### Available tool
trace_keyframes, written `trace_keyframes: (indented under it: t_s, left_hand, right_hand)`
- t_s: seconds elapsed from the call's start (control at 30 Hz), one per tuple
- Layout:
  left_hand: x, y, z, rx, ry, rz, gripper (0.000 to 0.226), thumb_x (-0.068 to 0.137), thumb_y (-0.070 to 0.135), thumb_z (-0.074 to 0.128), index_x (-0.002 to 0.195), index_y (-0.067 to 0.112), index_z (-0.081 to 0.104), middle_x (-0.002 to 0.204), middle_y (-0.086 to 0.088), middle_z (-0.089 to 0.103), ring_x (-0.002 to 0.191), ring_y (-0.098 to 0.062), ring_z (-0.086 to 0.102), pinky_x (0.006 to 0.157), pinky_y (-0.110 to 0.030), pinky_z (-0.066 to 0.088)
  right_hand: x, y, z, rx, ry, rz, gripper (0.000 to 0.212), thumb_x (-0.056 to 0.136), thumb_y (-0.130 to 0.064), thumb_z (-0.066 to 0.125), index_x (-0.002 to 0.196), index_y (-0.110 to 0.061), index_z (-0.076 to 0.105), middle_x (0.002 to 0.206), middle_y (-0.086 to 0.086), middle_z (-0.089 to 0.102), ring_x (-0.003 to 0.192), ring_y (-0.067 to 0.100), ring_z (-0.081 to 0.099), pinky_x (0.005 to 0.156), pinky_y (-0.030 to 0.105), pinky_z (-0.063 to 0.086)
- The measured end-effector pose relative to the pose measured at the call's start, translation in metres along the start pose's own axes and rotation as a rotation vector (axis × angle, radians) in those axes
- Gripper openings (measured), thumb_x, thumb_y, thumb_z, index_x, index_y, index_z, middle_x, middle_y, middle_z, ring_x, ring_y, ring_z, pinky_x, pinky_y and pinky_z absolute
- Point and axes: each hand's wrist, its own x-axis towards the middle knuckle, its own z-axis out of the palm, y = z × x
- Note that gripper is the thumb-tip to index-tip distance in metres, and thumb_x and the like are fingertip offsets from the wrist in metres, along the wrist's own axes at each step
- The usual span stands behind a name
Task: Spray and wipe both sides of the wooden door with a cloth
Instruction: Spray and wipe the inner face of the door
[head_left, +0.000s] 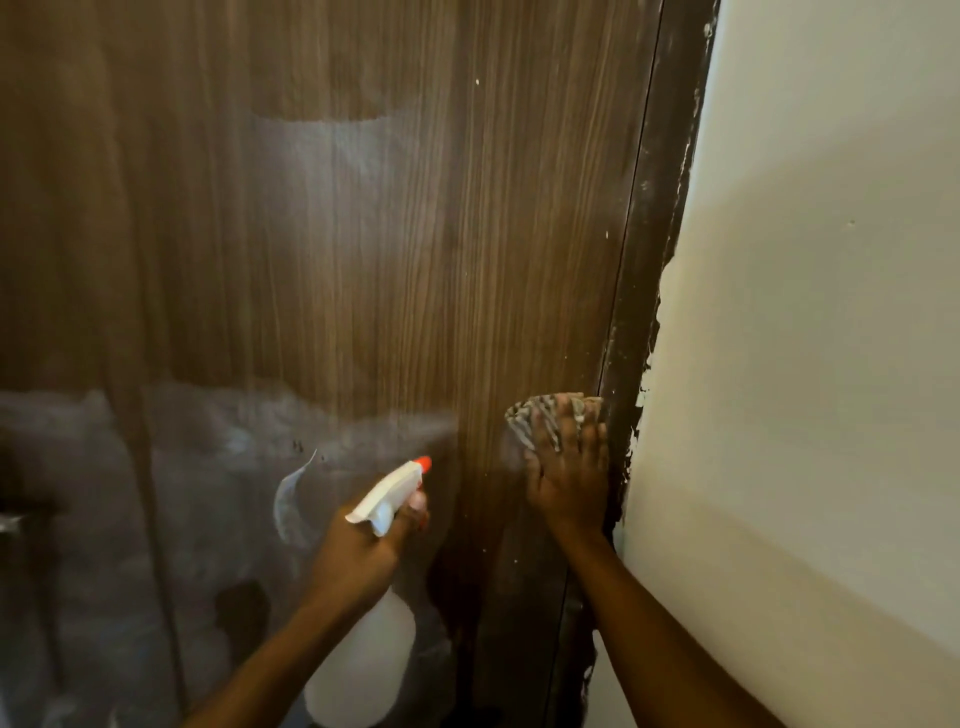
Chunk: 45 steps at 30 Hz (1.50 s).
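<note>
Door (363, 234): brown wood grain, glossy, fills most of the view, closed against its frame on the right. Pale blurry reflections cover its lower left and a lighter patch sits upper centre; a few white specks are scattered near the right edge. Wall (831, 364): cream, plain, takes the whole right side. Frame (649, 234): dark brown strip between door and wall, with ragged white paint flecks along the wall side. Bottle (363, 670): translucent white body low in the view, just left of centre, white trigger head above it, tilted toward the door and held clear of the surface. Left hand (358, 551): comes up from the bottom edge, wrapped round the bottle neck just under the head, with a finger on the trigger side. Right hand (571, 478): palm flat, fingers straight and spread, pressing the cloth onto the door right beside the frame, at about the height of the bottle head; not clenched, nothing pinched. Cloth (535, 415): grey-beige, striped, bunched, sandwiched between the right hand and the door, its top and left edge sticking out past the fingertips. Nozzle (425, 462): orange-red tip of the bottle, pointing up and right at the door, well left of the cloth. Blurred metallic bit at the far left edge, can't tell what it is.
</note>
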Motion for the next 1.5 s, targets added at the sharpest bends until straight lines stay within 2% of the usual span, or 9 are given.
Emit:
trace_keyframes:
  t_s: [0.1,0.17,0.33,0.53,0.63,0.83,1.07,1.33,1.5]
  left_hand:
    - [-0.013,-0.019,0.001,0.037,0.014,-0.011,0.028,0.086,0.025,0.065,0.102,0.003,0.068,0.073,0.003,0.065,0.065,-0.005,0.06,0.056,-0.004,0.042]
    - [-0.018,-0.03,-0.001,0.017,0.031,-0.042,0.029,0.085,0.024,0.066,0.108,0.007,0.068,0.079,-0.001,0.068,0.073,-0.012,0.064,0.06,-0.005,0.043]
    - [-0.023,-0.044,-0.008,-0.098,0.032,-0.091,0.037,0.081,0.038,0.066,0.115,0.024,0.061,0.099,-0.008,0.071,0.088,-0.018,0.066,0.073,-0.018,0.053]
    - [-0.016,-0.046,-0.037,-0.03,0.109,-0.04,0.022,0.087,0.021,0.064,0.109,0.021,0.065,0.079,0.003,0.069,0.071,0.001,0.066,0.059,-0.005,0.045]
    - [-0.009,-0.047,-0.046,-0.025,0.111,-0.015,0.021,0.088,0.019,0.064,0.106,0.03,0.06,0.082,0.009,0.068,0.073,0.006,0.065,0.061,-0.003,0.045]
    - [0.006,-0.058,-0.065,-0.036,0.128,-0.002,0.043,0.085,0.027,0.064,0.125,0.012,0.057,0.098,-0.005,0.07,0.077,-0.006,0.067,0.064,-0.009,0.05]
    - [0.03,-0.065,-0.105,-0.066,0.115,-0.03,0.051,0.082,0.037,0.061,0.128,0.014,0.058,0.102,-0.008,0.07,0.09,-0.019,0.066,0.073,-0.019,0.052]
    - [0.043,-0.086,-0.161,0.005,0.161,-0.073,0.073,0.071,0.056,0.056,0.13,0.013,0.056,0.11,-0.014,0.069,0.097,-0.033,0.065,0.084,-0.037,0.053]
    - [0.041,-0.102,-0.202,0.016,0.185,-0.125,0.068,0.074,0.05,0.057,0.128,0.01,0.057,0.107,-0.013,0.069,0.095,-0.033,0.065,0.077,-0.03,0.05]
  right_hand:
    - [0.03,-0.012,-0.005,0.139,0.059,0.413,0.058,0.102,-0.042,0.034,0.156,-0.024,0.023,0.164,0.011,0.018,0.149,0.042,0.016,0.118,0.058,0.02]
    - [0.038,-0.038,-0.006,0.177,0.013,0.457,0.057,0.101,-0.043,0.031,0.154,-0.023,0.03,0.163,0.01,0.019,0.148,0.043,0.016,0.118,0.058,0.018]
    - [-0.053,-0.02,0.035,-0.005,-0.093,-0.236,0.049,0.102,-0.038,0.034,0.15,-0.029,0.035,0.159,0.007,0.027,0.14,0.041,0.037,0.111,0.06,0.031]
    - [0.003,-0.065,0.02,0.12,0.055,0.376,0.055,0.101,-0.042,0.033,0.152,-0.023,0.034,0.162,0.013,0.021,0.146,0.045,0.018,0.117,0.059,0.017]
    - [0.027,-0.112,0.025,0.098,0.099,0.104,0.059,0.097,-0.039,0.036,0.154,-0.028,0.024,0.162,0.009,0.019,0.146,0.042,0.017,0.12,0.054,0.004]
    - [-0.037,-0.086,0.057,0.033,0.067,-0.546,0.057,0.095,-0.031,0.057,0.149,-0.031,0.041,0.156,0.005,0.037,0.148,0.036,0.024,0.117,0.054,0.023]
    - [0.022,-0.165,0.038,0.118,0.156,-0.004,0.055,0.1,-0.041,0.036,0.153,-0.03,0.028,0.16,0.008,0.027,0.148,0.039,0.016,0.117,0.057,0.018]
    - [-0.022,-0.18,0.071,0.101,0.107,-0.472,0.051,0.095,-0.03,0.053,0.146,-0.033,0.045,0.155,0.004,0.04,0.142,0.037,0.035,0.117,0.055,0.024]
    - [0.018,-0.22,0.053,0.134,0.15,0.073,0.049,0.099,-0.041,0.042,0.147,-0.029,0.043,0.156,0.012,0.037,0.142,0.044,0.03,0.119,0.057,0.017]
